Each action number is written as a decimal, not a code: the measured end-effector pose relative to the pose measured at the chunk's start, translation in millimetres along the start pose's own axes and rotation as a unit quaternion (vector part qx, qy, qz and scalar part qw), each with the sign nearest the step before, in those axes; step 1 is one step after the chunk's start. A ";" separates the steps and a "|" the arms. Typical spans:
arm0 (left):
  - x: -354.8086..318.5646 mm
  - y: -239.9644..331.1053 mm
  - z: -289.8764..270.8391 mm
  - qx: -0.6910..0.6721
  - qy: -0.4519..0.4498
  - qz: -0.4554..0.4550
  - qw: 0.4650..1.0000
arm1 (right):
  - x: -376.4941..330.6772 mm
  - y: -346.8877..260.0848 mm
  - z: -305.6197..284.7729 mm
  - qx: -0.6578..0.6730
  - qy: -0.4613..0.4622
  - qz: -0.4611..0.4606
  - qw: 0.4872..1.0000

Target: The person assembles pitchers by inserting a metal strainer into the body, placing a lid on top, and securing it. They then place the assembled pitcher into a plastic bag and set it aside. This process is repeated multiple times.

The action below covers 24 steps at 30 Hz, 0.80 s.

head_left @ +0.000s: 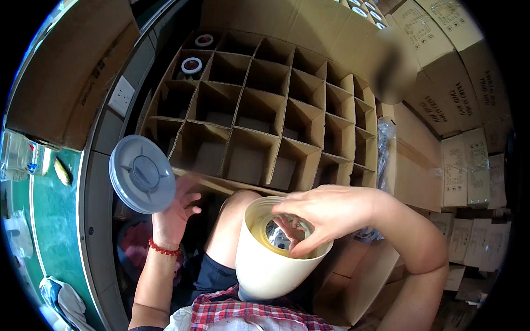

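My left hand (178,212), with a red bead bracelet at the wrist, holds a round grey-blue plastic disc (144,175) by its edge; the disc is ribbed and ringed, and my thumb is hidden behind it. Upright on my lap stands a cream flask body (276,276), its wide mouth facing up. A silvered glass liner (277,236) sits inside, with a yellowish ring around it. My right hand (326,212) reaches over the rim into the mouth, thumb and fingers bent around the liner. The fingertips are partly hidden inside and mirrored in the glass.
Ahead of my knees stands a large cardboard box with dividers (238,99). Two of its far-left cells hold white-ringed items (191,66). Stacked cartons (464,105) line the right side. On the left are a green tabletop (63,220) and a brown carton (72,71).
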<state>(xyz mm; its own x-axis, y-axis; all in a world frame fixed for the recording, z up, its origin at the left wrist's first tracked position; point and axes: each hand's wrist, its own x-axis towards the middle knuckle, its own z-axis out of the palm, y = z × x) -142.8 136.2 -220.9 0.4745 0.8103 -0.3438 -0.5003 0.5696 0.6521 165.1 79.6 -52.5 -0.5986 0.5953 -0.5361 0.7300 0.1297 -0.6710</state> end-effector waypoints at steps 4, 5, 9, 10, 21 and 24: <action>2.3 4.3 -3.4 0.003 0.067 0.022 0.998 | 9.8 -14.1 6.0 -0.040 0.006 0.130 0.991; 2.0 8.1 -0.7 -0.002 0.089 0.024 0.996 | 12.1 -22.9 8.5 -0.091 0.032 0.151 0.984; -1.8 11.7 -6.9 0.044 0.139 0.040 0.989 | 7.6 -30.3 -2.6 -0.123 0.048 0.182 0.974; -3.0 10.8 -12.2 0.056 0.135 0.042 0.988 | 6.0 -22.9 0.7 -0.095 0.042 0.143 0.984; -9.1 15.2 31.0 0.039 0.131 0.093 0.986 | -0.2 9.0 16.9 0.017 0.065 -0.028 0.997; -9.8 14.9 35.2 0.036 0.101 0.100 0.989 | 3.2 -6.6 16.1 -0.047 0.039 0.071 0.996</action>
<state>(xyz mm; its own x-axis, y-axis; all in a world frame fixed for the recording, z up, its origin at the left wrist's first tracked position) -129.4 131.9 -184.0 0.2133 0.9211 -0.3256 -0.5138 0.3892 0.7646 153.0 67.8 -58.1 -0.4626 0.6718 -0.5785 0.8353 0.1115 -0.5384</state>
